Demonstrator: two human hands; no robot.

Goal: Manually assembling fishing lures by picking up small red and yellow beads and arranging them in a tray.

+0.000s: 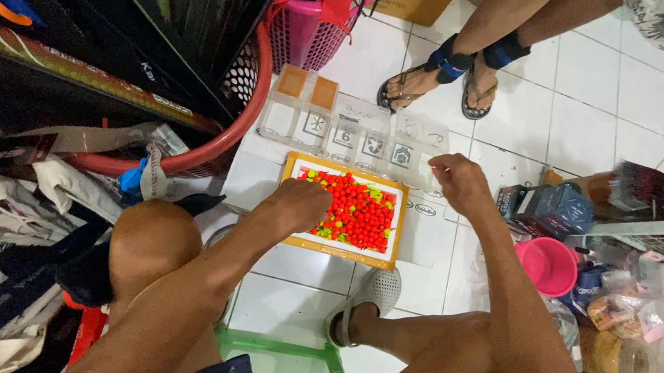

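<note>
Person sits on a low green stool, knees apart, both hands down over the white tiled floor. Left hand rests on the left edge of a shallow yellow-rimmed tray, fingers curled down into the small red and yellow-green beads that fill it; can't tell if any bead is pinched. Right hand sits just past the tray's upper right corner, fingers bent loosely, fingertips at the near edge of a row of clear plastic compartment boxes w/ little picture labels; can't tell if it holds anything. Boxes lie just beyond both hands; two compartments at the far left hold orange stuff. Further beyond the right hand stands another person's sandalled feet. Right of the right hand: pink cup. Left of the left hand: red basket.
</note>
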